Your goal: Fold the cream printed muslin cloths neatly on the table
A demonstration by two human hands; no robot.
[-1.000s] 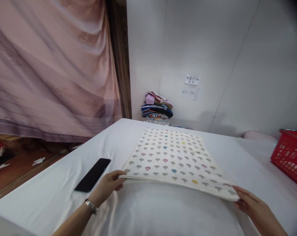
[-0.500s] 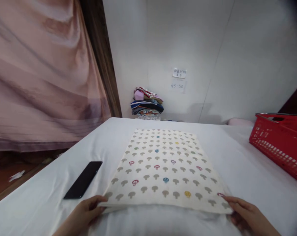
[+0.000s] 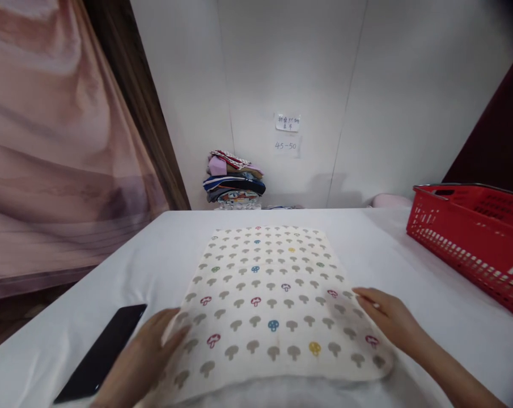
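Note:
A cream cloth (image 3: pixel 262 286) printed with grey and a few coloured mushrooms lies spread on the white table. My left hand (image 3: pixel 148 351) is at its left edge near the front corner, fingers and thumb apart, somewhat blurred, with the thumb over the cloth. At the right edge, my right hand (image 3: pixel 381 311) touches the cloth with its fingertips, a little above the front right corner; whether it pinches the fabric is unclear. The cloth's near edge is slightly curved.
A black phone (image 3: pixel 101 354) lies left of my left hand. The red basket (image 3: pixel 464 238) stands at the right on the white table (image 3: pixel 166 249). Folded fabrics (image 3: pixel 234 178) are stacked behind the far edge, below paper notes (image 3: pixel 287 123) on the wall. A pink curtain (image 3: pixel 56 141) hangs at left.
Both hands have moved from the front corners up along the cloth's sides. My left hand's fingers have parted. The view has shifted, with the basket and the stack now further left in it.

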